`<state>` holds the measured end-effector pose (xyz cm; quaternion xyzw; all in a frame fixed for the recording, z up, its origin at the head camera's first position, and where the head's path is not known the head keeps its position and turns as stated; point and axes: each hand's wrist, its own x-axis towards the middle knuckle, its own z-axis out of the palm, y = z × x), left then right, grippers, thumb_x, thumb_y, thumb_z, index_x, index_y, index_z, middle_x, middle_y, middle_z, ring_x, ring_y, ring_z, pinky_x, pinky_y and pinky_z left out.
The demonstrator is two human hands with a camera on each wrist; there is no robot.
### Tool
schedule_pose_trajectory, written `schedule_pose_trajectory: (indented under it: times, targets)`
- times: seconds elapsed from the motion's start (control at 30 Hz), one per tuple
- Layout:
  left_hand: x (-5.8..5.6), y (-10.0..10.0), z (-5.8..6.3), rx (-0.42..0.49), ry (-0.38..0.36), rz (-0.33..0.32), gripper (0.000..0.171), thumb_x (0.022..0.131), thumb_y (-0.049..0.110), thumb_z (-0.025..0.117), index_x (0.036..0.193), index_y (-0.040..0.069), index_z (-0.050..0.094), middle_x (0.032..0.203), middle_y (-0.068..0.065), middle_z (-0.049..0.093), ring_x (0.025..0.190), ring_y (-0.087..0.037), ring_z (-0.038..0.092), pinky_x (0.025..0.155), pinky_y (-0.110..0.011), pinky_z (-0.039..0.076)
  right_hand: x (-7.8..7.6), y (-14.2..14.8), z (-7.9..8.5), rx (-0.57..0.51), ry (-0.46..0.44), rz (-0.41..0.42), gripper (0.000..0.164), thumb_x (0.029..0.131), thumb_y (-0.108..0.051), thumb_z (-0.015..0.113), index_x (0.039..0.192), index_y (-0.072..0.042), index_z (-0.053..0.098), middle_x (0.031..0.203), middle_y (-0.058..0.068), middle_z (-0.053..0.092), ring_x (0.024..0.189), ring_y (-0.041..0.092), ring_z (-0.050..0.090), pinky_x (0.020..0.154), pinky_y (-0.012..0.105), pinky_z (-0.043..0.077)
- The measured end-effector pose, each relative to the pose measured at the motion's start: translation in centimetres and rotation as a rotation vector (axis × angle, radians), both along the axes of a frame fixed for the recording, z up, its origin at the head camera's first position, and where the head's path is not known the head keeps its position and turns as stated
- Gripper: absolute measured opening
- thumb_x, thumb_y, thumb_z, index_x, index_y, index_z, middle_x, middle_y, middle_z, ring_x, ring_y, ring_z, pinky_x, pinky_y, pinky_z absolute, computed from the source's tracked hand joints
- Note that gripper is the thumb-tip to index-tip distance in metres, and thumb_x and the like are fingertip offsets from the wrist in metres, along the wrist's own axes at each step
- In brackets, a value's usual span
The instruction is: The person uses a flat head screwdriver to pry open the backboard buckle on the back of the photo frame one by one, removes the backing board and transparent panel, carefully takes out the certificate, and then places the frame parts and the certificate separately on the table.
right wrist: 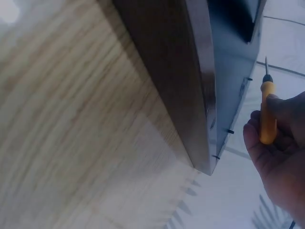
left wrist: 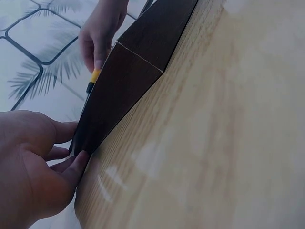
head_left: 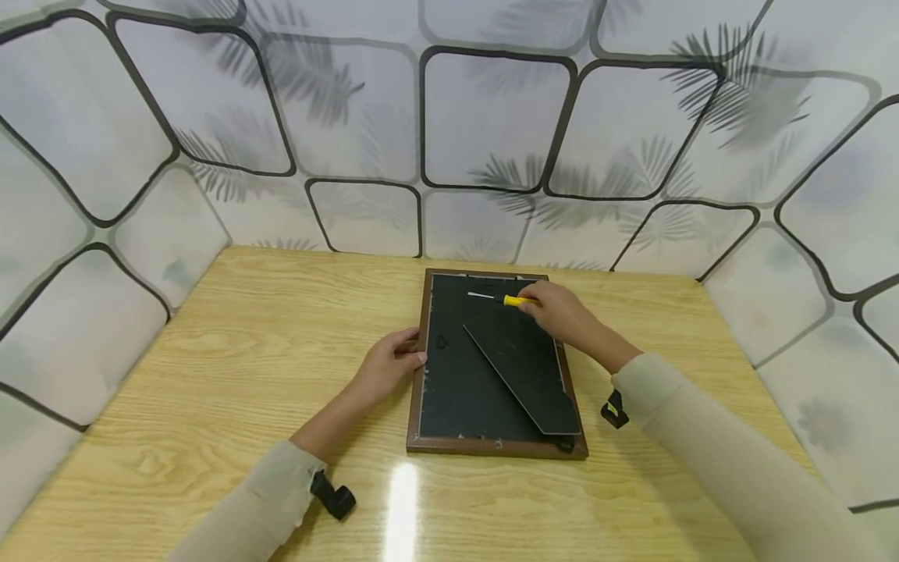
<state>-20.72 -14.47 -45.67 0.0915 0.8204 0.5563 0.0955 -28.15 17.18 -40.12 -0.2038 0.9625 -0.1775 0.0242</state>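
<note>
Two bare hands work over a picture frame (head_left: 485, 446) lying back side up on a wood-grain table (head_left: 281, 351). The left hand (head_left: 385, 365) grips the near side of the border between thumb and fingers, a narrow hold that probably serves to steady the piece against sliding. Across from that grip, above the far part of the backing board (head_left: 449, 394), the right hand (head_left: 558, 312) holds a screwdriver (head_left: 513, 300), its fingers closed on the yellow handle; the bare metal tip points back toward the left hand's side and, in the right wrist view, stands clear of the board. Such a hold, with the shaft free, likely suits working at the small dark tabs (right wrist: 230, 131) along the border just beside the right hand. Below the right hand's grip, the angled support leg (head_left: 523, 375) lies over the board, perhaps simply left attached, its wide end toward the wearer.
</note>
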Motion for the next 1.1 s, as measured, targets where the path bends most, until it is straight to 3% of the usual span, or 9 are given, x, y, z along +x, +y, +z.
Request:
schedule_pose_trajectory:
  times: [0.27,0.57,1.1]
  targets:
    - [0.0,0.3,-0.2,0.004,-0.009,-0.007,0.057,0.099,0.01,0.064,0.152,0.002,0.044,0.146,-0.021,0.049,0.13,-0.035,0.053,0.105,-0.048,0.048,-1.4,-1.2,-0.8,0.063,-0.019,0.021,0.027,0.101,-0.017,0.062,0.121,0.0,0.069,0.114,0.016,0.069,0.099,0.03,0.063,0.089,0.048,0.052]
    - [-0.2,0.2,-0.3,0.02,-0.031,-0.002,0.056,0.1,0.011,0.064,0.152,0.003,0.044,0.147,-0.019,0.048,0.132,-0.034,0.051,0.107,-0.048,0.046,-2.5,-2.6,-0.8,0.059,-0.067,0.024,0.028,0.102,-0.018,0.062,0.124,-0.003,0.068,0.116,0.013,0.068,0.1,0.028,0.063,0.09,0.047,0.053]
    - [-0.2,-0.1,-0.1,0.01,0.001,-0.025,0.056,0.1,0.011,0.063,0.152,0.003,0.044,0.144,-0.021,0.049,0.128,-0.033,0.053,0.105,-0.048,0.047,-4.5,-4.7,-0.8,0.093,-0.087,0.052,0.028,0.103,-0.021,0.06,0.124,-0.005,0.069,0.116,0.011,0.069,0.1,0.027,0.064,0.091,0.045,0.053]
